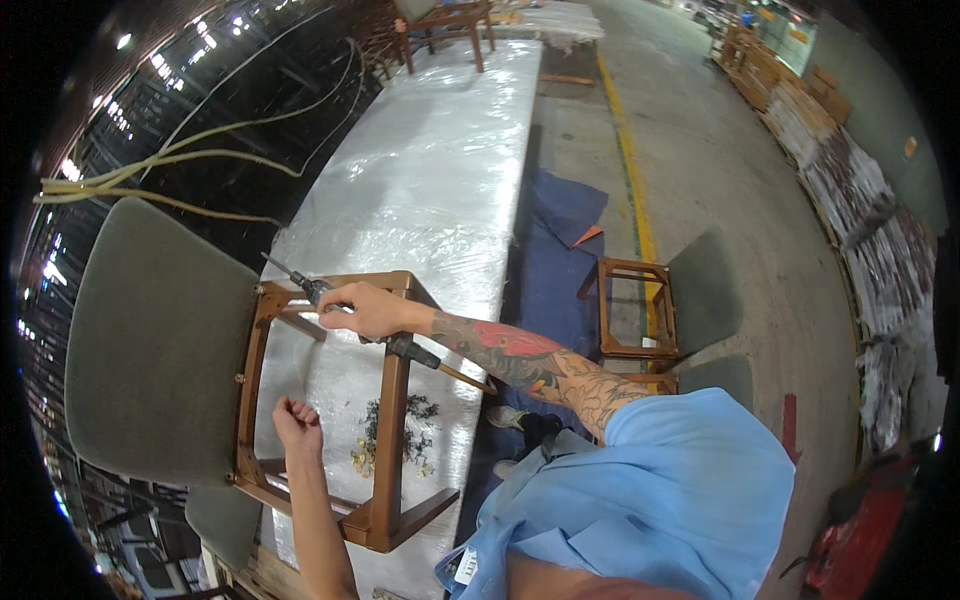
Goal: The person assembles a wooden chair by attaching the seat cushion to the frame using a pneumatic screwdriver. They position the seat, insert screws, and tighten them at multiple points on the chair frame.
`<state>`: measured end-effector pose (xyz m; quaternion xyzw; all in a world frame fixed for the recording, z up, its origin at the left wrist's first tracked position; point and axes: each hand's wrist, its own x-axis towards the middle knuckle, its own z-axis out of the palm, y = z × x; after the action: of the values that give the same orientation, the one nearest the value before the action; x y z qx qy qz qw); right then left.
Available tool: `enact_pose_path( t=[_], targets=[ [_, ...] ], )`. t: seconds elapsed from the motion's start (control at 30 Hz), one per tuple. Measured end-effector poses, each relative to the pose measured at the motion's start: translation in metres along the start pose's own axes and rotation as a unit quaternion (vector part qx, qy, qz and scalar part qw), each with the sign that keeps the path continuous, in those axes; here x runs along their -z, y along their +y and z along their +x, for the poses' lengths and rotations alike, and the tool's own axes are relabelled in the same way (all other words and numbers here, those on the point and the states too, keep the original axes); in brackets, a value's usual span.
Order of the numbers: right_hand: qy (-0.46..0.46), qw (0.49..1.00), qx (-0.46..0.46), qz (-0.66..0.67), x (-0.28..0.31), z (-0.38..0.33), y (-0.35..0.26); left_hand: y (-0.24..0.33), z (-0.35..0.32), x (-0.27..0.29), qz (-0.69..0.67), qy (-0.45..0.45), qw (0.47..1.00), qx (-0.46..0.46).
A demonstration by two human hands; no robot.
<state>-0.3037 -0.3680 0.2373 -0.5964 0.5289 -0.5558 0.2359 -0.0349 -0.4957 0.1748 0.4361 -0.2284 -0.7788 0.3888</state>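
A wooden chair frame point(392, 400) with a grey padded back point(150, 350) lies on its side on a long table wrapped in shiny plastic film point(440, 170). My right hand point(365, 310) grips a black air screwdriver point(315, 290), its bit pointing at the frame's upper left corner. A hose runs back from the tool past my forearm. My left hand point(297, 420) is closed inside the frame's opening, close to the left rail; what it pinches is too small to tell. A pile of dark and brass screws point(395, 440) lies on the table inside the frame.
Pale air hoses point(200, 150) hang over the table's left side. Another chair frame with a grey back point(650, 310) stands on the floor to the right, beside a blue cloth point(560, 250). More chairs point(440, 25) stand at the table's far end. Stacked goods point(850, 180) line the right wall.
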Motion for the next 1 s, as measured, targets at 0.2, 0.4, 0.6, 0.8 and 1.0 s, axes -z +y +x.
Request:
enact_pose_path(
  t=[0.2, 0.4, 0.6, 0.8, 1.0],
  targets=[
    [0.091, 0.993, 0.058, -0.054, 0.004, -0.004, 0.014, 0.009, 0.020, -0.014, -0.033, 0.035, 0.998, -0.035],
    [0.051, 0.992, -0.118, 0.001, 0.009, -0.002, -0.004, -0.011, 0.082, 0.050, 0.326, -0.166, 0.924, -0.108],
    [0.130, 0.990, -0.008, -0.048, -0.005, -0.003, 0.000, -0.009, 0.091, 0.048, 0.207, -0.156, 0.965, -0.046],
    [0.133, 0.988, -0.024, -0.072, 0.009, -0.003, 0.018, -0.016, 0.037, -0.013, -0.036, -0.104, 0.993, 0.052],
    [0.105, 0.994, 0.002, -0.043, -0.005, 0.002, 0.008, -0.002, 0.049, 0.022, 0.029, -0.246, 0.965, 0.084]
  ],
)
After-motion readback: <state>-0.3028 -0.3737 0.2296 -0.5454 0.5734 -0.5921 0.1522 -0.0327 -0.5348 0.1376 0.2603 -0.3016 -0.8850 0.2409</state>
